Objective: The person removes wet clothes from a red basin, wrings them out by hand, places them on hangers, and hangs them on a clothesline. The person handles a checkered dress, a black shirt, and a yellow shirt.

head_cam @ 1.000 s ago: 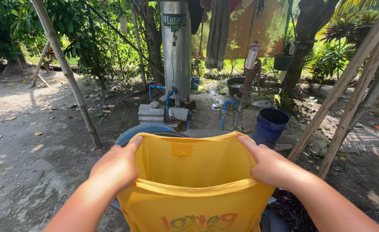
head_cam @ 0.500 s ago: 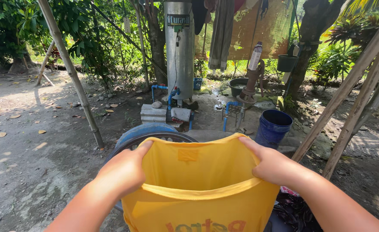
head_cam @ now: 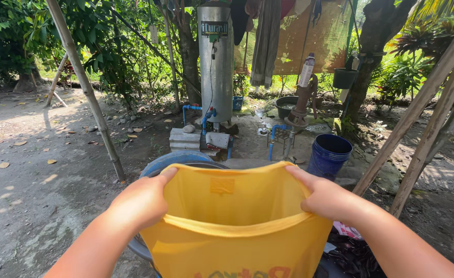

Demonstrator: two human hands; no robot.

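Outdoors on bare dirt ground [head_cam: 26, 206], both hands hold a yellow shirt [head_cam: 237, 221].

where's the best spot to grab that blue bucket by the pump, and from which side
Grip the blue bucket by its top rim, coming down from above. It stands upright with its mouth open and nothing over it, so the rim is free all round. No handle shows, and the round wall gives no easy hold. Both hands currently hold the yellow shirt.

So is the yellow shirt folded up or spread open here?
Spread open. The left hand and right hand hold the yellow shirt apart at its opening, so the inside and sewn-in tag show.
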